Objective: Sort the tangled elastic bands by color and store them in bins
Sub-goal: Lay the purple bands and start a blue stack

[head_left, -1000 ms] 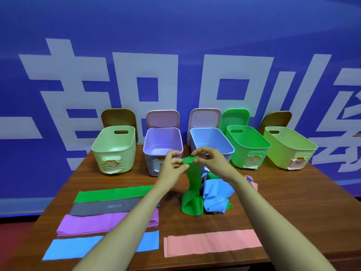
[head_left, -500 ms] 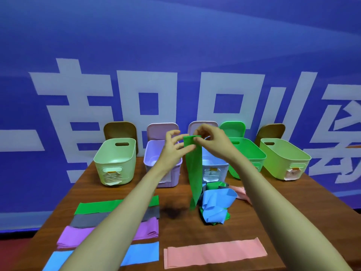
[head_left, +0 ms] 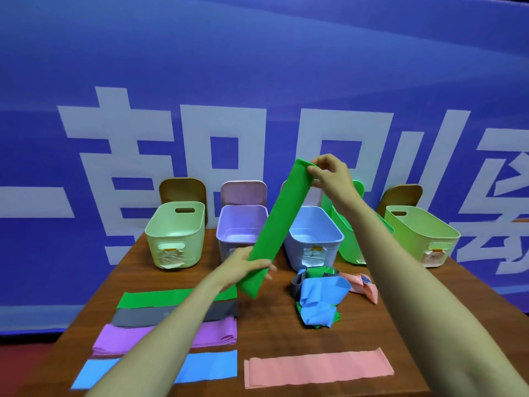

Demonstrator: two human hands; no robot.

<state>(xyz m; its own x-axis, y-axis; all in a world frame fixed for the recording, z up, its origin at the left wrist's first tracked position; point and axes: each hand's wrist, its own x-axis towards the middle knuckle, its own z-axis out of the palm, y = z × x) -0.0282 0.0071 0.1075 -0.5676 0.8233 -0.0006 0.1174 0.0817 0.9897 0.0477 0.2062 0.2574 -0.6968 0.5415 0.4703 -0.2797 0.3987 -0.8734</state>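
Right hand (head_left: 332, 174) pinches the top of the green band (head_left: 274, 224), left hand (head_left: 243, 267) grips its lower end; the tangled pile (head_left: 320, 296) lies below.

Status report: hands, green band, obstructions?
Left hand low, right hand high, both gripping green band, off the table. Tangled pile lies before blue bin. Nothing blocking.

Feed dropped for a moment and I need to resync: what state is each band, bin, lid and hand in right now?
held green band, lifted off the table, pulled out straight and tilted between both hands.
left hand, grips it near its lower end.
right hand, pinches its upper end.
tangled pile, knotted on the table: blue, green, grey, pink.
sorted bands, five laid flat.
bins, five, upright, open.
lids, propped upright behind the bins.
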